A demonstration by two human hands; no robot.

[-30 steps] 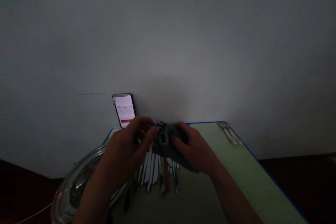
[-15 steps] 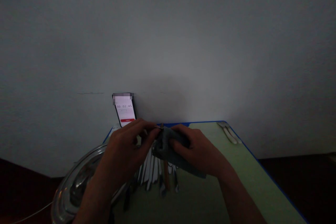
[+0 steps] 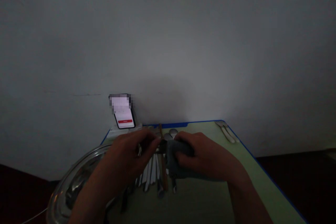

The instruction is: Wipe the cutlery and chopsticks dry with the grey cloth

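Near the middle of the table, my left hand (image 3: 133, 154) pinches the end of a thin dark utensil, whose type I cannot make out. The other end of it runs into a grey-blue cloth (image 3: 181, 161) that my right hand (image 3: 207, 154) grips, thumb on top. Under both hands lie several knives and other cutlery (image 3: 153, 171), side by side. Brown chopsticks (image 3: 164, 178) lie among them, and two spoon bowls (image 3: 173, 132) show just beyond my hands.
At the left stands a shiny metal bowl (image 3: 56, 196) with metal pieces inside. A lit phone (image 3: 124, 115) leans against the wall at the back left. Two forks with pale handles (image 3: 228, 134) lie at the table's back right corner.
Both hands have come slightly lower and nearer, and the cloth has shifted right and down with my right hand. The spoon bowls behind them now show.
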